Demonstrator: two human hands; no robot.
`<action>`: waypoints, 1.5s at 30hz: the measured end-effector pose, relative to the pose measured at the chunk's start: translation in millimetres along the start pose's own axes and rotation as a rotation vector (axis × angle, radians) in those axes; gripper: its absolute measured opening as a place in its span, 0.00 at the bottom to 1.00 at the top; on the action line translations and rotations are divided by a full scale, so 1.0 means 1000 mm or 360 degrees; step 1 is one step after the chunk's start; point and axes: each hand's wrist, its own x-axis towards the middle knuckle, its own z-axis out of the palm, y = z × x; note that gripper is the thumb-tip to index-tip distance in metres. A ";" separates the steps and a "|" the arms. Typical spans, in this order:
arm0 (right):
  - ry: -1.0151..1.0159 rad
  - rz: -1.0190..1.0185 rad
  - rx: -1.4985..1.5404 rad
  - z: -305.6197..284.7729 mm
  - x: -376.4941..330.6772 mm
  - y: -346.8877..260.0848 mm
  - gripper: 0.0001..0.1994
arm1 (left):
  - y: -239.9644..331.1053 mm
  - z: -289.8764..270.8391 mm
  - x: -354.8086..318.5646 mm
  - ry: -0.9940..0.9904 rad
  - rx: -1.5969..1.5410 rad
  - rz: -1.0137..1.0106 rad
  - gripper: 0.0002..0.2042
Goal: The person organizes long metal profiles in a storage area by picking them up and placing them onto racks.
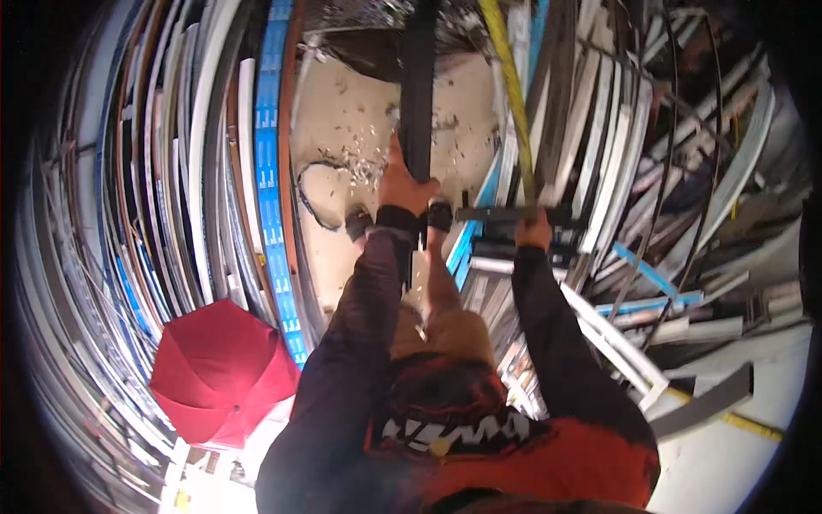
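I look down past my dark sleeves and tan shorts at a dusty floor [360,111]. My left hand [402,184] is closed around a long dark metal bar [418,77] that runs up and away from me. My right hand [534,231] grips a shorter dark bar [505,213] lying crosswise, just under a yellow profile [512,94]. Both hands are level with each other, about a forearm's width apart.
Racks of long metal profiles, white, grey and blue-wrapped [270,171], line both sides. Metal shavings and a dark cable loop [312,184] lie on the floor. A red open umbrella [218,373] sits at lower left. Loose white and grey offcuts [685,377] pile up at right.
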 end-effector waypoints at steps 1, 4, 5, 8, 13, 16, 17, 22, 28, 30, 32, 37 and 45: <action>0.0001 -0.0222 0.0225 -0.007 0.012 0.006 0.13 | -0.004 -0.001 0.006 0.0020 0.0006 0.0020 0.50; -0.0609 -0.0361 0.0444 -0.079 -0.033 0.025 0.17 | -0.027 -0.039 -0.040 -0.0043 0.0072 -0.0097 0.51; -0.0526 -0.0411 0.0193 -0.122 -0.048 0.019 0.16 | -0.032 -0.048 -0.053 0.0031 0.0073 -0.0040 0.51; -0.0342 -0.0544 0.0413 -0.253 -0.095 0.027 0.10 | -0.034 -0.068 -0.084 -0.0008 0.0036 -0.0151 0.51; -0.0641 0.0096 0.0604 -0.433 -0.124 -0.034 0.04 | -0.038 -0.083 -0.065 0.0060 0.0174 -0.0091 0.51; -0.0964 0.0276 0.0718 -0.430 -0.126 -0.036 0.02 | -0.035 -0.086 -0.049 0.0081 0.0124 -0.0068 0.50; -0.1126 0.0536 0.0919 -0.432 -0.129 -0.050 0.02 | -0.035 -0.086 -0.046 0.0070 0.0135 -0.0080 0.50; -0.1082 0.0380 0.0806 -0.425 -0.152 -0.074 0.04 | -0.033 -0.090 -0.039 0.0032 0.0173 -0.0175 0.50; -0.1162 0.0474 0.0780 -0.426 -0.154 -0.076 0.05 | -0.042 -0.079 -0.008 0.0109 0.0047 -0.0012 0.49; -0.1162 0.0503 0.0745 -0.427 -0.152 -0.075 0.06 | -0.041 -0.073 0.004 0.0105 0.0063 -0.0025 0.50; -0.1095 0.0251 0.0691 -0.420 -0.153 -0.065 0.05 | -0.038 -0.068 0.011 0.0084 0.0056 -0.0039 0.50; -0.1205 0.0001 0.0831 -0.368 -0.142 -0.031 0.04 | -0.042 -0.092 0.000 0.0037 0.0096 -0.0214 0.50; -0.0322 -0.0271 0.0671 -0.008 -0.052 0.014 0.14 | -0.026 -0.058 0.020 -0.0039 0.0016 0.0021 0.49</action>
